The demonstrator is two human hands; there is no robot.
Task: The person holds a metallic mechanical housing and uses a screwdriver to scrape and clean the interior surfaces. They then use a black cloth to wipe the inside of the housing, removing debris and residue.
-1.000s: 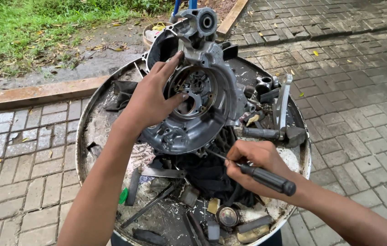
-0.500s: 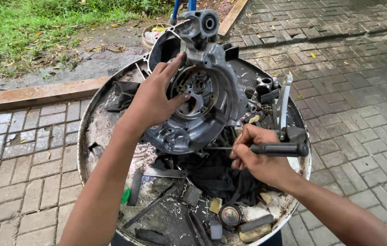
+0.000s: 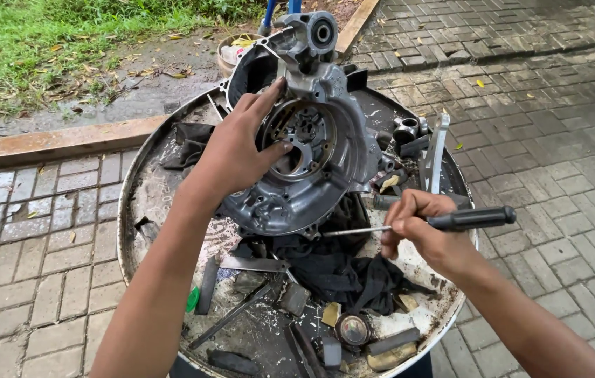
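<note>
The left hand [image 3: 241,150] lay spread on the grey engine casing [image 3: 304,154], propped upright on the round counter [image 3: 136,210]. The right hand [image 3: 423,234] gripped a black-handled screwdriver [image 3: 437,222] — shaft level, tip pointing left at the casing's lower rim.

Outdoor setting: grey paving bricks [image 3: 542,126] are covering the ground, damp in daylight; a wooden border plank [image 3: 52,143] is edging a leaf-strewn dirt strip [image 3: 136,84] and grass [image 3: 24,42] beyond.
</note>
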